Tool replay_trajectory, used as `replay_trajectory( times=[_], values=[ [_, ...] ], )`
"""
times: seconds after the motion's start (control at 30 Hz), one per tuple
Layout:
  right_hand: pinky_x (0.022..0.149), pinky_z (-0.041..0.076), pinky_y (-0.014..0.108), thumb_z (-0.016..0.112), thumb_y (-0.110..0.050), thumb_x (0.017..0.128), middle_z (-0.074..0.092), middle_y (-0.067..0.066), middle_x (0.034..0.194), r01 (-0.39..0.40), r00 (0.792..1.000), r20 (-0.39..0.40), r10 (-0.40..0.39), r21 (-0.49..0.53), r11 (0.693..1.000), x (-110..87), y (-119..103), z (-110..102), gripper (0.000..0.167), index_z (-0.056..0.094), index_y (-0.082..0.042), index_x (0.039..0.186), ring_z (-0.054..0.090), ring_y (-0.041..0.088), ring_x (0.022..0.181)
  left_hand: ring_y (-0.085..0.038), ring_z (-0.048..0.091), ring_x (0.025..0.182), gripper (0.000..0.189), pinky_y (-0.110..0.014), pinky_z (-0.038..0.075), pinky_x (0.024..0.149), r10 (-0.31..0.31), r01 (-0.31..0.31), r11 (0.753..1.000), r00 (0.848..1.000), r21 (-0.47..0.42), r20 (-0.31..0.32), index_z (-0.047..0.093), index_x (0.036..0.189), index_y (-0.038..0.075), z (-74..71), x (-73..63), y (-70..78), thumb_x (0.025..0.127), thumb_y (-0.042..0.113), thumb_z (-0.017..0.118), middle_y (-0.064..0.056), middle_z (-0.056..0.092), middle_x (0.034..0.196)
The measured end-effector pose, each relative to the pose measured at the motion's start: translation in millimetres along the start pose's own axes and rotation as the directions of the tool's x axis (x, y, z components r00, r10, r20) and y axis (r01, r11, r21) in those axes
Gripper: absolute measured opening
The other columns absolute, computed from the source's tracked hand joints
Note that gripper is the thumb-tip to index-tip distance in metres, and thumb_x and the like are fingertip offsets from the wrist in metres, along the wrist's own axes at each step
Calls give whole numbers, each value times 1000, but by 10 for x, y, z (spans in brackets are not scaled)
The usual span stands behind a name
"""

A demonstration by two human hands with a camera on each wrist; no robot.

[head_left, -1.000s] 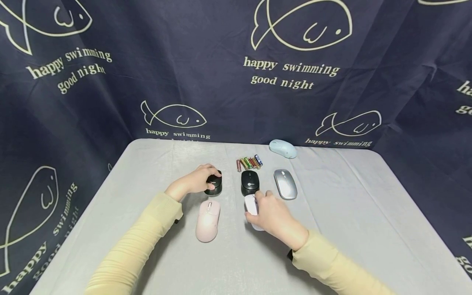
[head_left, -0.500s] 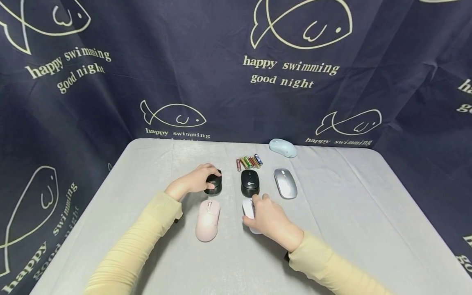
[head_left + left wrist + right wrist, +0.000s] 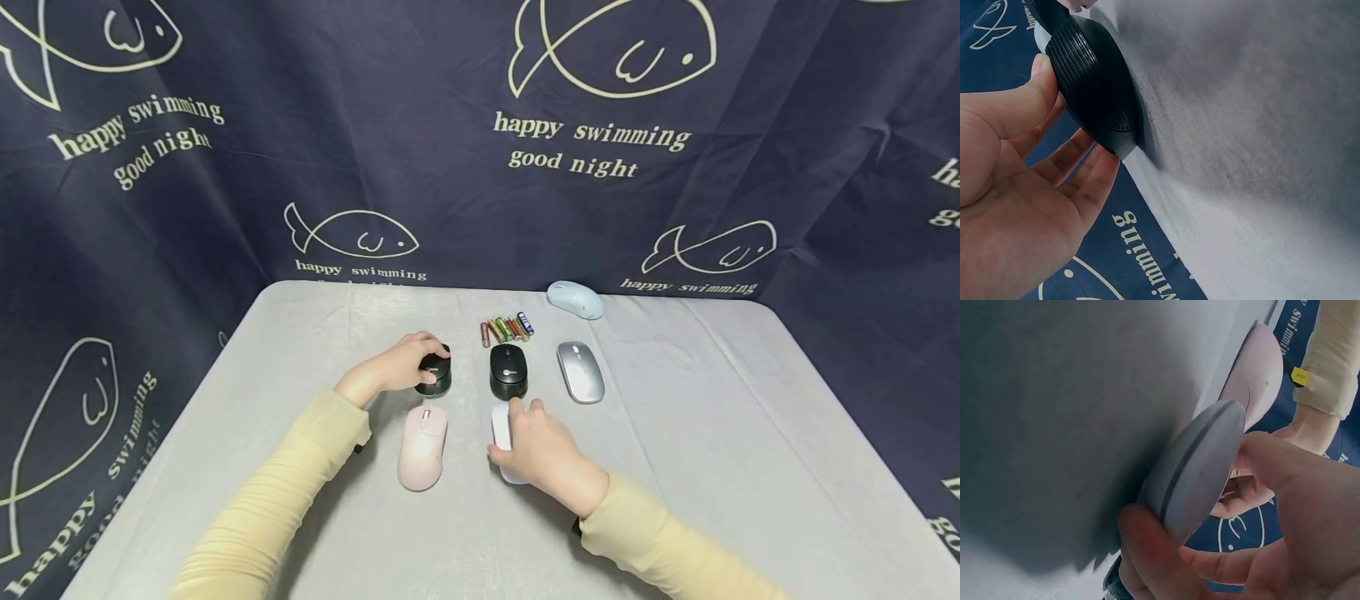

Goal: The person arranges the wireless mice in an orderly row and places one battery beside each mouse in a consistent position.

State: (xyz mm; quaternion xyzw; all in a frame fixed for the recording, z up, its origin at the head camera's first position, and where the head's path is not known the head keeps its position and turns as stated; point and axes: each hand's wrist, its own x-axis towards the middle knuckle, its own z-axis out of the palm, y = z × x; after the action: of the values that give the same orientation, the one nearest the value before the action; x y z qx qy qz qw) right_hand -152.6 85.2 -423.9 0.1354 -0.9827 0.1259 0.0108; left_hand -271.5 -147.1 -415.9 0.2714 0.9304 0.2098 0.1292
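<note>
My left hand (image 3: pixel 396 365) holds a black computer mouse (image 3: pixel 435 365) on the table, thumb on its near side and fingers over the far side. In the left wrist view the ribbed flank of that black mouse (image 3: pixel 1094 78) shows between thumb and fingertips. My right hand (image 3: pixel 546 450) grips a white mouse (image 3: pixel 501 427) by its two sides; the palm hides part of it. The right wrist view shows the white mouse (image 3: pixel 1207 465) close over the cloth, fingers curled along its edges. Just beyond it stands another black mouse (image 3: pixel 508 372). A pink mouse (image 3: pixel 422 450) lies between my forearms.
Several batteries (image 3: pixel 506 330) lie in a row behind the second black mouse. To the right are a silver mouse (image 3: pixel 581 372) and, at the back edge, a light blue mouse (image 3: pixel 575 300). A dark blue printed curtain (image 3: pixel 450 150) hangs behind the pale table (image 3: pixel 720 400).
My right hand has drawn the white mouse slightly toward me and to the left, widening its distance from the second black mouse. My left hand stays on its black mouse.
</note>
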Motion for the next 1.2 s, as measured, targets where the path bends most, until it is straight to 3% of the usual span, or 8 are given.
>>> replay_trajectory(
  times=[0.5,0.7,0.9,1.07,1.2],
  values=[
    [52,50,45,77,-46,70,54,22,84,13,1000,-24,-13,-13,1000,-19,-9,50,73,50,5,114,59,36,60,-38,40,127,42,-49,32,107,15,-15,1000,1000,3,-8,58,126,5,2,-2,-5,85,10,68,-18,47,135],
    [54,50,44,75,-54,70,55,21,86,27,999,26,-27,-13,1000,-15,37,-12,75,51,2,114,59,35,61,-37,43,124,42,-49,31,107,41,-41,999,999,16,-30,59,123,4,9,6,-7,83,9,70,-18,50,132],
    [52,49,43,77,-53,68,53,17,82,72,997,4,-72,-22,997,-8,103,-125,73,53,1,110,59,32,64,-38,43,123,42,-49,32,107,38,-38,999,999,16,-29,59,124,4,8,10,-14,84,9,69,-18,49,132],
    [62,51,41,81,-46,67,52,11,84,152,988,-10,-152,20,988,18,186,-219,66,56,0,106,58,27,71,-38,43,123,42,-49,32,107,38,-38,999,999,13,-27,59,124,4,7,10,-9,84,9,69,-18,49,132],
    [81,50,40,81,-44,68,56,11,100,251,968,5,-252,49,967,50,274,-238,66,58,-2,113,58,27,91,-37,43,124,42,-49,32,107,38,-38,999,999,12,-28,58,124,4,7,8,-5,83,9,69,-18,49,132]
  ],
)
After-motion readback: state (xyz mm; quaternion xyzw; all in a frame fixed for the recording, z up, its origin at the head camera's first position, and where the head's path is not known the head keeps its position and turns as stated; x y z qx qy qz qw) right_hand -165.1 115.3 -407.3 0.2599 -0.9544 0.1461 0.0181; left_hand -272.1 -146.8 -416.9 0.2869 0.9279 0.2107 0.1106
